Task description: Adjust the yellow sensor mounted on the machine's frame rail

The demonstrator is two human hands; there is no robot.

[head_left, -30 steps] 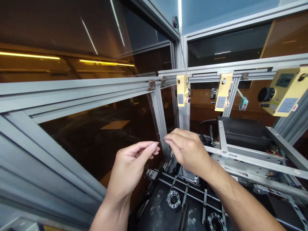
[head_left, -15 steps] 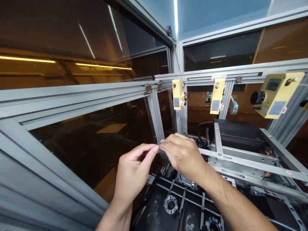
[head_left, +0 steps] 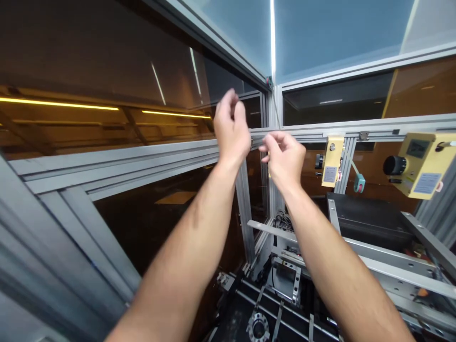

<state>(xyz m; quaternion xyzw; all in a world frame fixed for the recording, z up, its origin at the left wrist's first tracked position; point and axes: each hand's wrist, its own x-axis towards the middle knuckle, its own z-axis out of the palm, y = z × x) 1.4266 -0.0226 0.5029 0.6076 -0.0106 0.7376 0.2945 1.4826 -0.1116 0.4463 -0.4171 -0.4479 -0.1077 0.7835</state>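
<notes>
Up at the horizontal frame rail (head_left: 142, 156), fingers (head_left: 231, 102) of the left hand (head_left: 231, 126) are pinched together above it; whether they hold anything, I cannot tell. Right hand (head_left: 285, 159) curls loosely beside, fingertips near the rail's corner, yellow box (head_left: 332, 161) just right

Right of frame: big yellow control box (head_left: 420, 164) w/ black knob, smaller yellow box (head_left: 331, 160) on the rail nr centre. Lower right: grey metal frame (head_left: 377, 254); bottom centre, round black flange (head_left: 259, 328). Left: dark tinted panels (head_left: 156, 209).
</notes>
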